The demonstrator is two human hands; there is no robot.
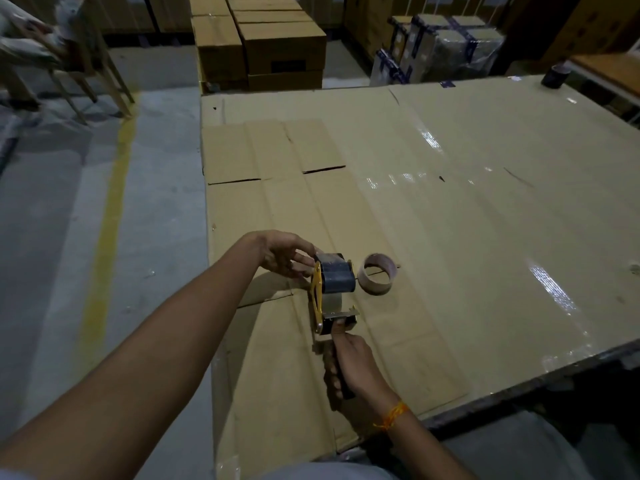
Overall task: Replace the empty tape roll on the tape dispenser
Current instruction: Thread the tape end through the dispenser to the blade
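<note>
A yellow-framed tape dispenser (320,299) is held over the cardboard-covered table (485,220), near its front left. A dark, full tape roll (337,277) sits on the dispenser's hub. My right hand (349,365) is wrapped around the dispenser's black handle. My left hand (284,254) reaches in from the left, its fingertips touching the roll's far side and the frame. The empty cardboard core (377,273) lies on the table just right of the roll, apart from both hands.
A dark tape roll (554,76) stands at the table's far right corner. Stacked cardboard boxes (273,43) rise beyond the far edge, wrapped parcels (446,46) beside them. Grey floor with a yellow line (107,237) runs along the left. Wooden chair legs (86,88) are at far left.
</note>
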